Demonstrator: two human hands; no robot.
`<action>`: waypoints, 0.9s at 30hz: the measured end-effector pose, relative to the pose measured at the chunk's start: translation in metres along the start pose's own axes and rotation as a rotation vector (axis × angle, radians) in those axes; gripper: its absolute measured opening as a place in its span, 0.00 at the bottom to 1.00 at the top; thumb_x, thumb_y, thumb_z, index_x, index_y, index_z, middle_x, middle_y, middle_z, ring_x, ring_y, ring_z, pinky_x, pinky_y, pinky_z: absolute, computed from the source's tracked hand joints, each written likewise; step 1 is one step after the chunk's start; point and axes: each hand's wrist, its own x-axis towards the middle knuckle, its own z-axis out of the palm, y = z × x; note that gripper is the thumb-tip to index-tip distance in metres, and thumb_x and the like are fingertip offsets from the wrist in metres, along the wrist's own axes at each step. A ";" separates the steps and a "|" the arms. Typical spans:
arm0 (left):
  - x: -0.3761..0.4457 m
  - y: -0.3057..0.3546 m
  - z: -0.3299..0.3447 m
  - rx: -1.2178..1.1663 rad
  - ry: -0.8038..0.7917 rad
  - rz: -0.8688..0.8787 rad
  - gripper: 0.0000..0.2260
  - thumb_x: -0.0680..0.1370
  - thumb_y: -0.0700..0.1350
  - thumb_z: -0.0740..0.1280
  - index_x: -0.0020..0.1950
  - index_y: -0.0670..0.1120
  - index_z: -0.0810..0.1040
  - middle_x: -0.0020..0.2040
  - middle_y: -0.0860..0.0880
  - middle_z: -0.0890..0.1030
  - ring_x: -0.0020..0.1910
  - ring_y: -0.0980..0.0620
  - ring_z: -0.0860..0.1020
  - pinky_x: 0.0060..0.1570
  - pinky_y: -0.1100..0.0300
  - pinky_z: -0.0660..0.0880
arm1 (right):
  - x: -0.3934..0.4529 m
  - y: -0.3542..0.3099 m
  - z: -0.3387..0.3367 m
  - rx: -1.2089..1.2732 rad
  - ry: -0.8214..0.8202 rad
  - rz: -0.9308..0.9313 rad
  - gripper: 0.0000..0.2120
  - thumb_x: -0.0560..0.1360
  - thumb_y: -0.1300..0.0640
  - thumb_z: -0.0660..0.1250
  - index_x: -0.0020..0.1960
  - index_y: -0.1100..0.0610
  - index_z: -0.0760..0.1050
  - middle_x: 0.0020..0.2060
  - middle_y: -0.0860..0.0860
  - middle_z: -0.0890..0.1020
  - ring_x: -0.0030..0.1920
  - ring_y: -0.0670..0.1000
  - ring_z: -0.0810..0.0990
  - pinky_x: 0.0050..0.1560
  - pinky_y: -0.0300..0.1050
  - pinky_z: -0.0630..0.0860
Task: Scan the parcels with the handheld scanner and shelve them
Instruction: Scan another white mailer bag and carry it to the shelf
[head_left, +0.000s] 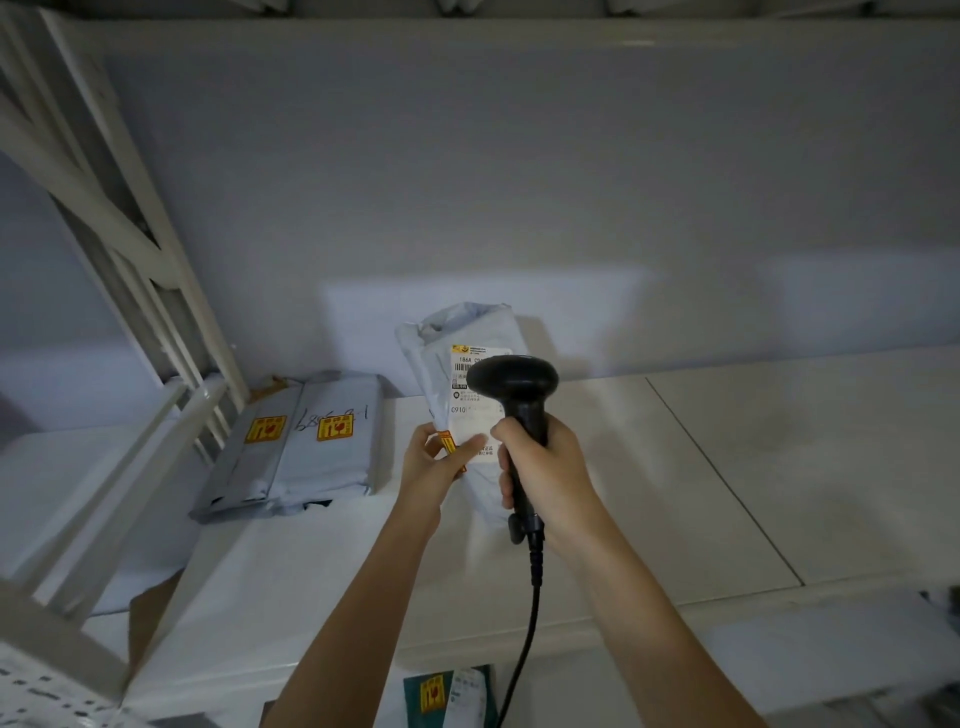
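A grey plastic parcel (451, 343) with a white shipping label stands upright over the white shelf board (675, 467). My left hand (434, 462) grips its lower left edge by a yellow sticker. My right hand (543, 467) is closed around the handle of the black handheld scanner (514, 384). The scanner's head sits right in front of the label and hides part of it. Its black cable (527, 623) hangs down between my arms.
Two grey parcels (306, 441) with yellow fragile stickers lie flat on the shelf to the left, by the white shelf frame (130, 249). A dark green parcel (447, 693) lies on the level below. A wall closes the back.
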 end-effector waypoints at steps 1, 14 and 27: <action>0.000 0.000 0.000 -0.001 -0.001 0.001 0.20 0.70 0.41 0.74 0.59 0.41 0.71 0.54 0.45 0.79 0.49 0.49 0.78 0.39 0.62 0.73 | 0.000 0.000 0.000 0.000 0.000 0.006 0.06 0.74 0.60 0.62 0.40 0.61 0.68 0.28 0.53 0.70 0.21 0.48 0.68 0.24 0.38 0.69; -0.005 0.001 -0.007 -0.069 -0.021 -0.027 0.17 0.70 0.40 0.74 0.55 0.45 0.72 0.52 0.47 0.80 0.47 0.51 0.78 0.41 0.61 0.73 | -0.005 0.002 0.007 0.064 -0.019 0.004 0.07 0.74 0.61 0.61 0.38 0.60 0.69 0.26 0.53 0.69 0.21 0.48 0.68 0.25 0.40 0.69; -0.011 0.008 -0.014 -0.030 0.006 -0.030 0.19 0.72 0.40 0.73 0.59 0.42 0.71 0.51 0.49 0.79 0.45 0.55 0.78 0.38 0.65 0.72 | -0.007 0.002 0.012 0.055 -0.010 0.000 0.08 0.75 0.62 0.61 0.37 0.60 0.68 0.27 0.53 0.70 0.20 0.48 0.68 0.22 0.37 0.68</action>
